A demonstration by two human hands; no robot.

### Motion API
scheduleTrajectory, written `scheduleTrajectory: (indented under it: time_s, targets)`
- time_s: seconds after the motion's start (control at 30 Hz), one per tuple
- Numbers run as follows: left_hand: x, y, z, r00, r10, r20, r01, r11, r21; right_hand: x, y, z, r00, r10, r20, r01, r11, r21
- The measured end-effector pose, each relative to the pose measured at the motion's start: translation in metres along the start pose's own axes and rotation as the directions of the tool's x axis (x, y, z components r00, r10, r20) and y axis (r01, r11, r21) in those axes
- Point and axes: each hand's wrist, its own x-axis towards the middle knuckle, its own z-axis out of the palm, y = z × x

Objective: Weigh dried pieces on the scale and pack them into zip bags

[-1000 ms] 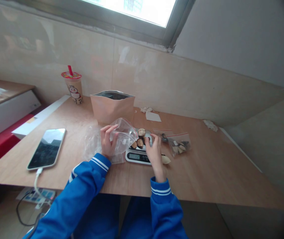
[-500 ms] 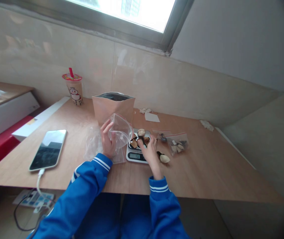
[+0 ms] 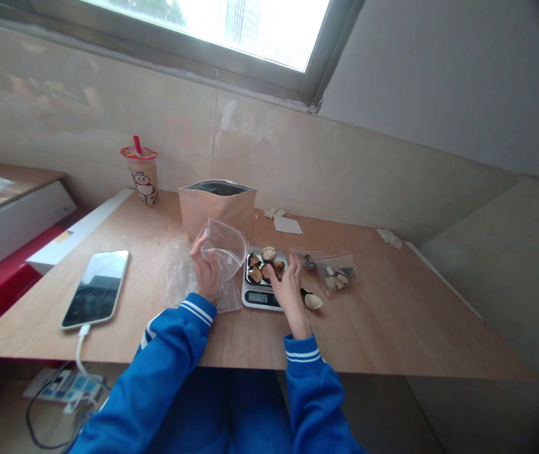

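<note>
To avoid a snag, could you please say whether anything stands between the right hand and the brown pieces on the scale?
Nothing visible: the right hand is at the brown pieces; the left hand holds the clear bag left of them.

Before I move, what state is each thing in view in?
Clear bag: held, mouth open
Left hand: holding the clear bag
Scale: on, digits showing
Pieces: loose on the scale
Right hand: at the pieces, grip unclear
Pale piece: off the scale
Small bags: filled, seal unclear
Pouch: upright, open
Phone: plugged in, screen dark
Cup: upright, lidded, straw in
</note>
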Motion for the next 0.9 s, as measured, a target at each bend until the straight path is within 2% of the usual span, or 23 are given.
scheduleTrajectory:
  time_s: [0.1, 0.23, 0.33, 0.4, 0.47, 0.5, 0.57, 0.63, 0.67, 0.73, 0.8, 0.9]
  targets:
    - [0.001, 0.001, 0.0, 1.0, -0.005, -0.003, 0.005, 1.0, 0.019, 0.007, -0.014, -0.02, 0.977, 0.004, -0.211, 0.012, 0.997, 0.075]
    - [0.002, 0.004, 0.001, 1.0, 0.004, -0.031, -0.003, 1.0, 0.022, 0.011, -0.036, -0.052, 0.86, -0.007, -0.51, 0.062, 0.994, 0.09]
    - [0.002, 0.005, 0.003, 1.0, 0.0, -0.028, 0.0, 1.0, 0.027, 0.01, -0.043, -0.066, 0.778, -0.049, -0.626, 0.074, 0.997, 0.014]
    - [0.001, 0.004, 0.004, 1.0, -0.003, -0.025, 0.004, 1.0, 0.025, 0.009, -0.041, -0.067, 0.756, -0.076, -0.65, 0.086, 0.996, -0.017]
    - [0.0, 0.002, 0.005, 1.0, -0.001, -0.024, 0.001, 1.0, 0.017, 0.008, -0.036, -0.062, 0.778, -0.087, -0.622, 0.114, 0.994, 0.003]
    - [0.0, 0.001, 0.005, 1.0, 0.004, -0.023, -0.003, 1.0, 0.013, 0.008, -0.033, -0.057, 0.821, -0.096, -0.563, 0.134, 0.991, 0.027]
    - [-0.001, -0.001, 0.005, 1.0, 0.02, -0.018, -0.02, 1.0, 0.006, 0.008, -0.025, -0.043, 0.929, -0.135, -0.346, 0.166, 0.984, 0.063]
    - [0.0, -0.002, 0.005, 0.999, 0.039, -0.017, -0.039, 0.999, 0.006, 0.006, -0.017, -0.027, 0.98, -0.17, -0.102, 0.174, 0.984, 0.035]
    - [0.0, -0.001, 0.004, 0.999, 0.044, -0.017, -0.044, 0.999, 0.009, 0.005, -0.014, -0.018, 0.985, -0.174, -0.017, 0.174, 0.985, 0.0]
    - [0.0, 0.0, 0.003, 0.999, 0.04, -0.016, -0.04, 0.999, 0.019, 0.001, -0.007, -0.004, 0.986, -0.156, 0.061, 0.16, 0.985, -0.07]
    - [0.001, 0.001, 0.002, 0.999, 0.03, -0.012, -0.03, 0.999, 0.03, -0.004, -0.003, 0.005, 0.987, -0.14, 0.08, 0.148, 0.984, -0.102]
    - [0.001, 0.0, 0.002, 1.0, 0.03, -0.005, -0.03, 0.999, 0.028, -0.006, 0.004, 0.007, 0.992, -0.12, 0.037, 0.123, 0.986, -0.114]
